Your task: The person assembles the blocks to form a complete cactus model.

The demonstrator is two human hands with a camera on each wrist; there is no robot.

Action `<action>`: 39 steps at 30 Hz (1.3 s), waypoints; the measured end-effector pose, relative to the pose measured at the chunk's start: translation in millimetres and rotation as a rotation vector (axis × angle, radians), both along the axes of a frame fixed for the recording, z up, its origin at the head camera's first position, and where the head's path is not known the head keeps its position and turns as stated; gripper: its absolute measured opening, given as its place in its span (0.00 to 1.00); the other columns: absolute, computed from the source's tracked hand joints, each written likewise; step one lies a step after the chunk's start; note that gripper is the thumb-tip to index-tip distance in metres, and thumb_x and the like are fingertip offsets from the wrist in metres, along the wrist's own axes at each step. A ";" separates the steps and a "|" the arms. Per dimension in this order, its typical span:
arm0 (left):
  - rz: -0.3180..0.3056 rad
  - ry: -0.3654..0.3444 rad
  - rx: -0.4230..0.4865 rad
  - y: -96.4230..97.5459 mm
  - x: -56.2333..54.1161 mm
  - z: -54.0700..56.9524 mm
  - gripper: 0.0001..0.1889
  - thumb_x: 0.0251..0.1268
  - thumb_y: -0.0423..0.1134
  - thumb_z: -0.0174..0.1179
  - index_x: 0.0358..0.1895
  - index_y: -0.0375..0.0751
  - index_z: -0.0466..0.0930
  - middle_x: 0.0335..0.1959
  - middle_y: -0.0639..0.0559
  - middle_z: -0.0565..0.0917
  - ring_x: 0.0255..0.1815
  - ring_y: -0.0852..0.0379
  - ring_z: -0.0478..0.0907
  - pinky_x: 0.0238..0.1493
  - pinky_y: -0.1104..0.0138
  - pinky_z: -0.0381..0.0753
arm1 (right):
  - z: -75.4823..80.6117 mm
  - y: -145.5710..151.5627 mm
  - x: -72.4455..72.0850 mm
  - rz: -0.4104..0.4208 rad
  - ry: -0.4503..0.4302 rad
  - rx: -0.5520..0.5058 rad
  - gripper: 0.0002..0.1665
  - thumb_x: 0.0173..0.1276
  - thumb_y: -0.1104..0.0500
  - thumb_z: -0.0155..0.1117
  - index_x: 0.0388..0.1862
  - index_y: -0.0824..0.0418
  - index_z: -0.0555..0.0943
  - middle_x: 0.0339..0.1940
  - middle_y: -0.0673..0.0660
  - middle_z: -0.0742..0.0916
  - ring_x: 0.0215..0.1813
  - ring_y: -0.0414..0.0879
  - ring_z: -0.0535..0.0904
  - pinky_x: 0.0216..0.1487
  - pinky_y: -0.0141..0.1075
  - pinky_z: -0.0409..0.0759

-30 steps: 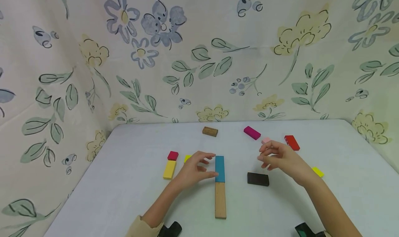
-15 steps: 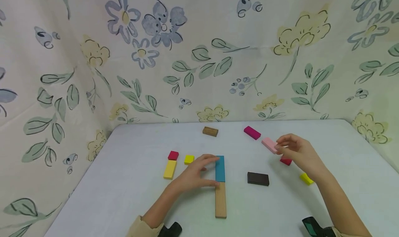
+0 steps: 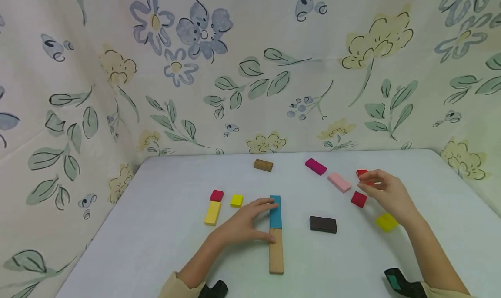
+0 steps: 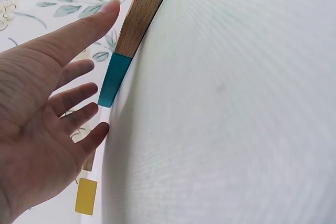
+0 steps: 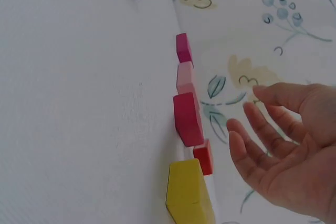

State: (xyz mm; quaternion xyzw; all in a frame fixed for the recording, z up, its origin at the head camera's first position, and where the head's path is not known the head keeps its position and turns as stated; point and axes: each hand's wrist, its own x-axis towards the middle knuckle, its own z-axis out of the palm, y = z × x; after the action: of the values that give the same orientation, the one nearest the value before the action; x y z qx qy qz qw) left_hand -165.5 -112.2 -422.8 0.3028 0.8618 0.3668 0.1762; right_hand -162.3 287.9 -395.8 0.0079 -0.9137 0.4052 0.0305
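My left hand (image 3: 246,223) spreads over the left side of a blue block (image 3: 275,212) and a plain wooden block (image 3: 276,251), which lie end to end in a line. Its fingertips overlap the blue block and its thumb the wooden one. In the left wrist view the fingers are loosely extended, with nothing between them. Over at the right, my right hand (image 3: 389,193) hovers above the table, partly covering a bright red block (image 3: 362,172). Its fingers are relaxed and hold nothing in the right wrist view. A crimson block (image 3: 359,199) lies just below its fingertips, and a yellow block (image 3: 386,222) near the wrist.
A black block (image 3: 323,224) lies between the hands. Behind are a pink block (image 3: 339,182), a magenta block (image 3: 315,166) and a brown block (image 3: 263,165). To the left sit a small red block (image 3: 217,195), a long yellow block (image 3: 212,213) and a small yellow block (image 3: 236,200).
My right hand has moved right, from beside the black block past the pink block to the red ones, uncovering the pink and crimson blocks. My left hand has shifted slightly towards the line of blocks.
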 end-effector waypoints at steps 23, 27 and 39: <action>-0.044 -0.003 -0.035 -1.4 0.6 -0.7 0.37 0.65 0.49 0.75 0.76 0.49 0.75 0.85 0.50 0.62 0.85 0.45 0.56 0.80 0.43 0.64 | -16.6 19.8 -4.2 0.065 -0.152 0.062 0.26 0.75 0.58 0.69 0.64 0.73 0.78 0.59 0.76 0.82 0.57 0.70 0.80 0.40 0.31 0.85; -0.046 -0.008 -0.041 -1.3 0.4 0.4 0.36 0.65 0.49 0.75 0.76 0.49 0.75 0.85 0.50 0.61 0.85 0.45 0.56 0.80 0.42 0.63 | -16.6 20.6 -5.7 0.079 -0.179 0.080 0.27 0.73 0.58 0.71 0.64 0.73 0.79 0.57 0.75 0.82 0.55 0.66 0.80 0.39 0.33 0.85; -0.042 -0.014 -0.033 -1.6 0.7 -0.3 0.36 0.66 0.49 0.75 0.76 0.49 0.75 0.85 0.51 0.61 0.86 0.46 0.56 0.81 0.43 0.64 | -16.8 20.6 -6.8 0.102 -0.191 0.125 0.31 0.71 0.55 0.75 0.64 0.74 0.79 0.54 0.73 0.83 0.53 0.63 0.80 0.38 0.34 0.86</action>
State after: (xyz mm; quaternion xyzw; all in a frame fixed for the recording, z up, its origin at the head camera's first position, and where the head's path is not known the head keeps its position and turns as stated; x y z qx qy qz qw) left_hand -164.9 -113.7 -423.1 0.3152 0.8599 0.3509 0.1949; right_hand -169.0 308.4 -412.5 0.0176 -0.9343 0.3474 -0.0781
